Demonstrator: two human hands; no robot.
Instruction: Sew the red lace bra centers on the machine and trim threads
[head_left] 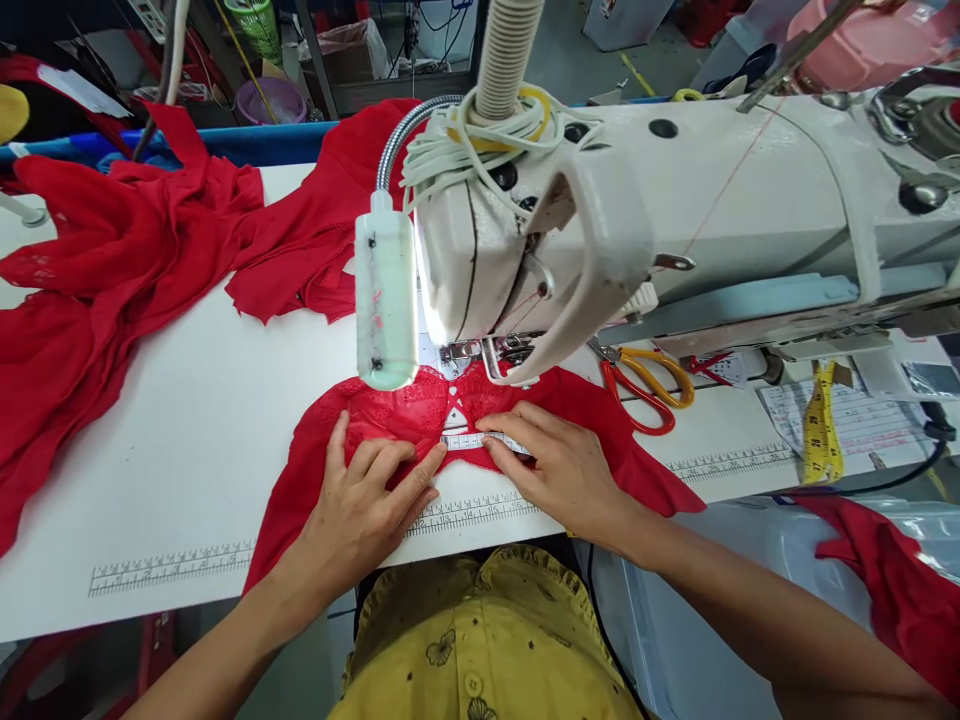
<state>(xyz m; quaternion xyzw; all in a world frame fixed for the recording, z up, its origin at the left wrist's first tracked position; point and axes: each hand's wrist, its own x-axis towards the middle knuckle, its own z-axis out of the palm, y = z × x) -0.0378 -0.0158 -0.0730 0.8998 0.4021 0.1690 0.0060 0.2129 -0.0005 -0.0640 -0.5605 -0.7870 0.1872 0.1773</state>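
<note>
A red lace garment piece [390,415] lies on the white table [187,440] under the needle area of a white sewing machine [637,210]. My left hand [360,500] rests flat on the lace, fingers spread, just left of the presser foot [457,355]. My right hand [559,465] presses the fabric down on the right, fingers stretched toward a strip of white measuring tape [469,440] that lies between both hands. Neither hand grips anything.
A heap of red fabric [112,270] covers the table's left and back. A gooseneck lamp [386,290] hangs in front of the machine head. Red and yellow scissors [649,385] and a yellow tape measure [821,420] lie right of the needle. More red cloth [892,580] sits in a bin at right.
</note>
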